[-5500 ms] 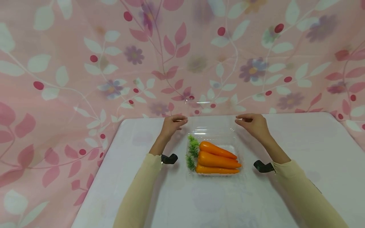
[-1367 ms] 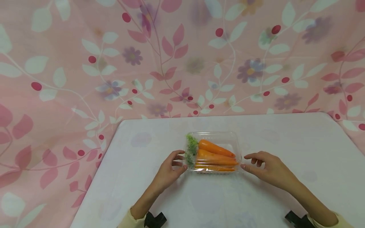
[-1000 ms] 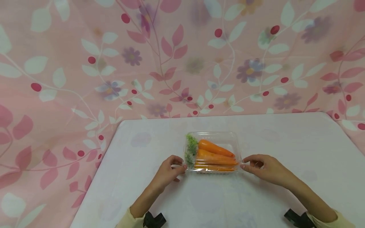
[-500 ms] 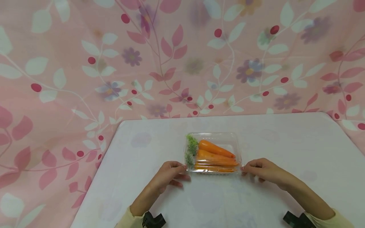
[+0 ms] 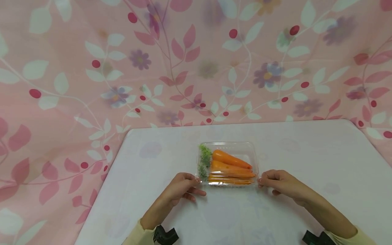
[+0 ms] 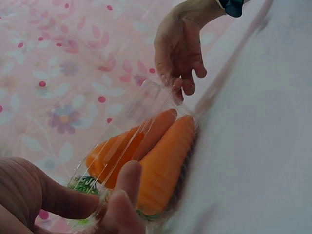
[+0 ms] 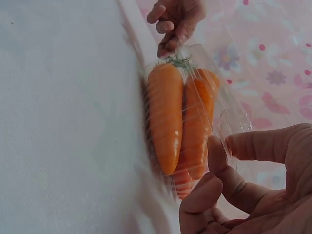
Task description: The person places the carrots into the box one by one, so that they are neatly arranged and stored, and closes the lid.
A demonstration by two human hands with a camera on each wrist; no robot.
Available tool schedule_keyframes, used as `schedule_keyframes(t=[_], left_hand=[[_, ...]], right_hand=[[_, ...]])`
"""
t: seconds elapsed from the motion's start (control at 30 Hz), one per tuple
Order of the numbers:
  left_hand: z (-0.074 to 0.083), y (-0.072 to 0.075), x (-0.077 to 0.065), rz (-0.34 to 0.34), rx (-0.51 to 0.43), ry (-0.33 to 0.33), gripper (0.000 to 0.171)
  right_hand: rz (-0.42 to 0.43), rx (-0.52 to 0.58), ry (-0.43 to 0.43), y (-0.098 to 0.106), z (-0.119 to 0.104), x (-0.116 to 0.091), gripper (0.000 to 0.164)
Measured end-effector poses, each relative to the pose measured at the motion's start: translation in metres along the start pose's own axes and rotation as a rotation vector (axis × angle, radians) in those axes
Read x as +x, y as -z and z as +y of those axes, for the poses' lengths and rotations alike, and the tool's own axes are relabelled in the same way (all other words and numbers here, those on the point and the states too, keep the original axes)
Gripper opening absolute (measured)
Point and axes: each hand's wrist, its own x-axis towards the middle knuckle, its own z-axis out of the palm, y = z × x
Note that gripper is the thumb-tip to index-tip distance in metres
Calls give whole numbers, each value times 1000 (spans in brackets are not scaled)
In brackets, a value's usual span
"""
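Observation:
A clear plastic clamshell box (image 5: 254,153) lies on the table with its lid down. Inside are 3 orange carrots (image 5: 231,159) with green leafy tops (image 5: 204,158) at the left end. My left hand (image 5: 181,188) pinches the box's near left corner between thumb and forefinger, its other fingers spread loosely below. At the near right corner, my right hand (image 5: 280,183) pinches the rim the same way. Both wrist views show the thumb and fingertips on the clear rim; in the right wrist view the carrots (image 7: 165,117) show through the plastic wall.
The box rests on a white-covered table (image 5: 226,217). Behind the table's far edge hangs a pink floral cloth (image 5: 208,68). A black wrist camera (image 5: 165,235) is strapped at the left sleeve, and another black camera (image 5: 316,237) at the right.
Earlier the lid stood raised with both hands beside it; it is now down over the carrots. Both hands came to the near corners and now pinch them. In the last half second little moved.

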Motion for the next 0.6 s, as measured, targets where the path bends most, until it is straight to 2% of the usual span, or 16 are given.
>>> schedule_keyframes(t=[0.2, 0.37, 0.6], left_hand=[[0, -5, 1, 56, 10, -8, 28], [2, -7, 1, 83, 26, 5, 22], [3, -8, 0, 67, 9, 10, 13]], right_hand=[[14, 30, 41, -1, 1, 1, 31], [26, 56, 38, -2, 2, 2, 27], [21, 62, 19, 0, 2, 2, 28]])
